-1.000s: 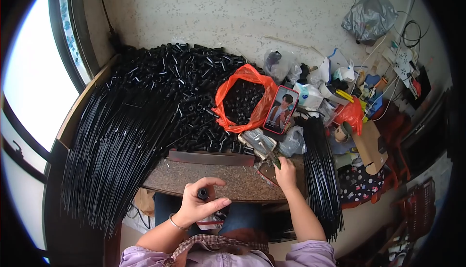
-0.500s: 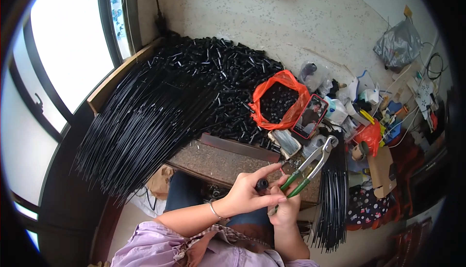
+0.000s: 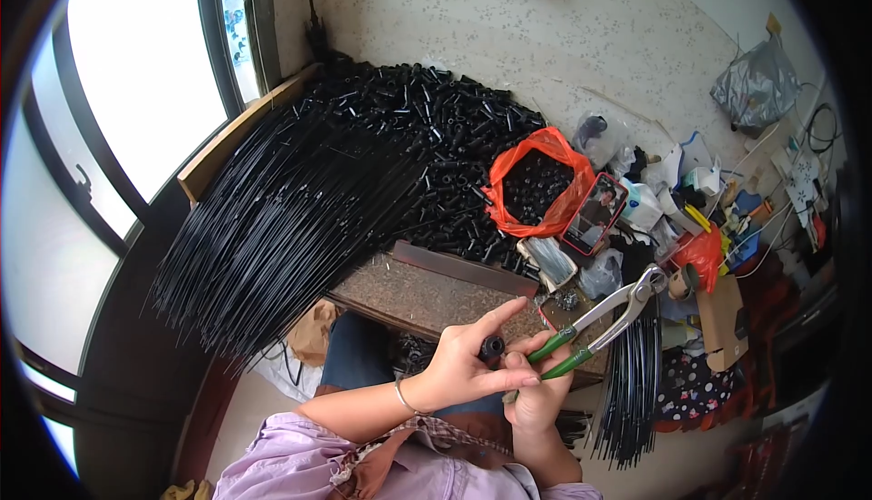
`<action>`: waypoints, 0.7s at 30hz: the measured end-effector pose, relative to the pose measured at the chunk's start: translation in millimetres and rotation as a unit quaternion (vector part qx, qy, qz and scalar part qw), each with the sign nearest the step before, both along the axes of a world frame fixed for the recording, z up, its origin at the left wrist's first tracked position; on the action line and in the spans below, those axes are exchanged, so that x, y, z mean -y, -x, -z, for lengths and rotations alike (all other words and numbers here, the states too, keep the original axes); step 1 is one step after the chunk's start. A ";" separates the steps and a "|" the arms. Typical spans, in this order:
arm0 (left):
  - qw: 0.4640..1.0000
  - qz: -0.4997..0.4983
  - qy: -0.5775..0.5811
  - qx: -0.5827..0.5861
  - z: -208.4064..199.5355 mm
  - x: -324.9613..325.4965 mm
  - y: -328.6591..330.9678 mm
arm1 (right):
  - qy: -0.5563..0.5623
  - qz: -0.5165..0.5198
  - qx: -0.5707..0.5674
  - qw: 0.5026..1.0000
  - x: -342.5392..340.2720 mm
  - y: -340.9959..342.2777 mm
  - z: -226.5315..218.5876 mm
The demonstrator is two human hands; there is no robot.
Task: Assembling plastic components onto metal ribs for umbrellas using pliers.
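Note:
My left hand [image 3: 461, 366] is closed round a short black tube-like piece [image 3: 491, 347], with its open end facing up. The index finger points outward and the thumb reaches across to my right hand. My right hand [image 3: 538, 397] grips a pair of pliers [image 3: 595, 323] with green handles and bare metal jaws. The handles stand somewhat apart, and the pliers' head is up to the right with nothing visible in it. The two hands touch or nearly touch over my lap. My right fingers are partly hidden behind the handles and my left thumb.
Beyond my hands is a brown worktop [image 3: 400, 296] with a metal strip [image 3: 463, 270]. Black tube pieces [image 3: 409, 105] are heaped behind, beside long black rods [image 3: 272, 237]. An orange bag [image 3: 498, 209] of small black parts, a phone [image 3: 595, 215] and clutter sit right; more rods [image 3: 631, 382] hang there.
The surroundings have shifted slightly rightward in the view. The pliers' head has swung a little to the right and nearer. Both hands keep their holds.

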State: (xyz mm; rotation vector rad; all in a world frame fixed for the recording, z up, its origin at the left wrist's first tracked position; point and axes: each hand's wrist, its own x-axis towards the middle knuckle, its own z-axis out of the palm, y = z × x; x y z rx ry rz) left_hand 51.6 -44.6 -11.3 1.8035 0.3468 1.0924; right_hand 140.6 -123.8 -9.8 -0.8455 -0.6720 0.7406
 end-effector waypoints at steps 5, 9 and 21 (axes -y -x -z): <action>1.000 -0.018 -0.010 0.016 5.0 -1.9 0.2 | 0.025 0.028 0.006 0.999 1.1 6.3 -4.6; 1.000 -0.006 -0.014 0.003 6.0 -2.5 1.0 | 0.035 0.013 -0.008 0.999 1.7 6.1 -2.5; 0.979 0.186 0.084 0.020 -15.6 -30.2 18.4 | 0.126 -0.151 0.041 0.980 1.5 -36.6 -5.7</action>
